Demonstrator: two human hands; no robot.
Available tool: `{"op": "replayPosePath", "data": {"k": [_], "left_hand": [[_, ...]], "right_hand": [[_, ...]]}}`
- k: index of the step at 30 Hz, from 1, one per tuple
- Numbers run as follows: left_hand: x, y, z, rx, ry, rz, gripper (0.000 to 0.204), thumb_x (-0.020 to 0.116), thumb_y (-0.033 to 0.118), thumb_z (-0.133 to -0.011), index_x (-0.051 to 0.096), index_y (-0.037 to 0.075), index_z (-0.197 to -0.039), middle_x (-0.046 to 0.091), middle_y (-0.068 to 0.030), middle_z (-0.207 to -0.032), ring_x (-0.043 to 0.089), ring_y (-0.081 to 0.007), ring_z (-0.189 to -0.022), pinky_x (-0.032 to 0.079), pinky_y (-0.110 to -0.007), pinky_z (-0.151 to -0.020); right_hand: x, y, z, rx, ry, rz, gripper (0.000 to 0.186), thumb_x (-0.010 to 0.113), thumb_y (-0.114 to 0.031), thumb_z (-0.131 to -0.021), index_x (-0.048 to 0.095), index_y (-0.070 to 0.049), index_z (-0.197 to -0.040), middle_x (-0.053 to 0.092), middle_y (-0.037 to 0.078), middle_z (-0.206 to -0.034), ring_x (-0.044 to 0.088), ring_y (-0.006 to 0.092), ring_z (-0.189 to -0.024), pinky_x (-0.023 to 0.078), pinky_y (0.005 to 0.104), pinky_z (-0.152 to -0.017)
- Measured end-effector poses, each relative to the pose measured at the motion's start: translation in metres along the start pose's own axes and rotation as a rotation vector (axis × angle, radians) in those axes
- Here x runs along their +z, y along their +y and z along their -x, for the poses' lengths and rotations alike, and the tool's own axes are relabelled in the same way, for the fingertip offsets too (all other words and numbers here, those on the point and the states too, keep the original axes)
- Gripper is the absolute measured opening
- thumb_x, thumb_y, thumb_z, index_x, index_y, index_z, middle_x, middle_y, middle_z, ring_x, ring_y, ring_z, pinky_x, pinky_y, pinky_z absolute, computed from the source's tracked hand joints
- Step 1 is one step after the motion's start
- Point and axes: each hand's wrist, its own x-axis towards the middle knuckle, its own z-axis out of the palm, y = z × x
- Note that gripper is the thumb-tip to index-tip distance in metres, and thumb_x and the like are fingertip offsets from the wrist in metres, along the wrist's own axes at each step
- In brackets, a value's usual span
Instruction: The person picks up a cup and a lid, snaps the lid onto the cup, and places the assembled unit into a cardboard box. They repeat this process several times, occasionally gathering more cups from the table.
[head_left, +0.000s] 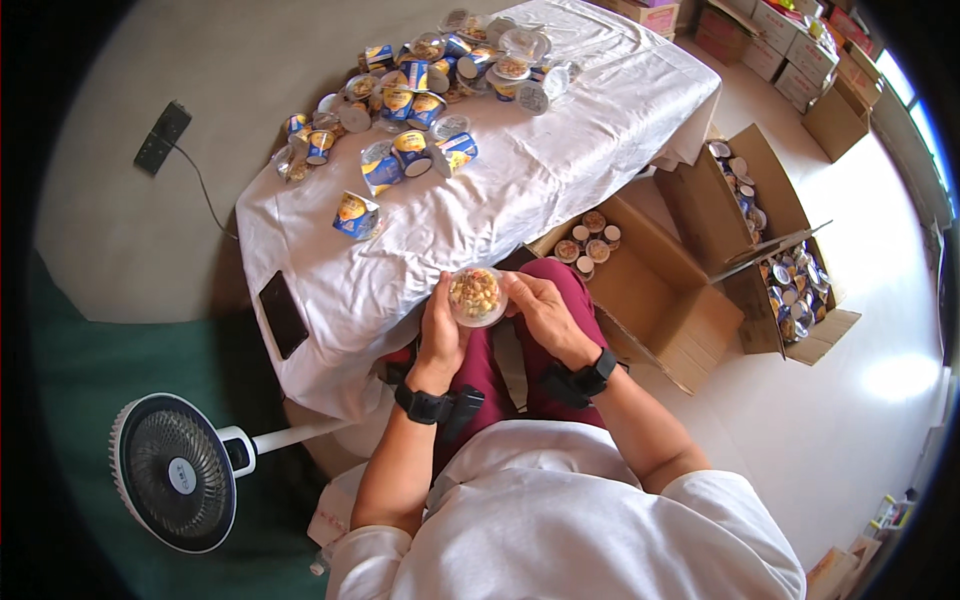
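Observation:
Between my two hands, above my lap, is a clear round plastic cup (477,297) with bits of cereal and nuts showing through it. My left hand (441,325) wraps its left side, and my right hand (545,312) grips the right side with fingers and thumb. Ahead on the white-covered table (540,170) lies a single blue and yellow cup (357,215). Farther back, a heap of similar cups (410,105) with clear domes spreads along the table's far left side.
A black phone (284,314) lies at the table's left corner. On the right stand an open carton (665,300) with several cups inside and two more cartons (715,205) (795,300) of cups. At the lower left is a fan (180,470); a power strip (162,138) sits beyond the table.

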Motion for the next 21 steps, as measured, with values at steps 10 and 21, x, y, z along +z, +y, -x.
{"op": "replayPosePath", "data": {"k": [10, 21], "left_hand": [[0.003, -0.018, -0.004, 0.099, -0.010, -0.045, 0.052, 0.028, 0.045, -0.100, 0.055, 0.002, -0.113, 0.062, -0.0090, -0.106, 0.061, -0.0179, -0.098, 0.049, -0.034, -0.090], [-0.002, -0.010, 0.002, 0.181, 0.041, 0.016, 0.057, 0.028, 0.049, -0.099, 0.055, 0.002, -0.113, 0.062, -0.0096, -0.108, 0.060, -0.0174, -0.100, 0.047, -0.034, -0.091]], "right_hand": [[0.000, 0.011, 0.002, -0.144, 0.101, 0.018, 0.039, 0.047, -0.030, -0.098, 0.057, 0.005, -0.113, 0.062, 0.006, -0.090, 0.053, 0.0097, -0.083, 0.044, 0.0254, -0.075], [0.018, -0.003, 0.004, -0.154, -0.054, -0.138, 0.041, 0.051, -0.019, -0.096, 0.045, 0.006, -0.128, 0.058, 0.010, -0.118, 0.053, 0.0157, -0.109, 0.043, 0.0283, -0.093]]}}
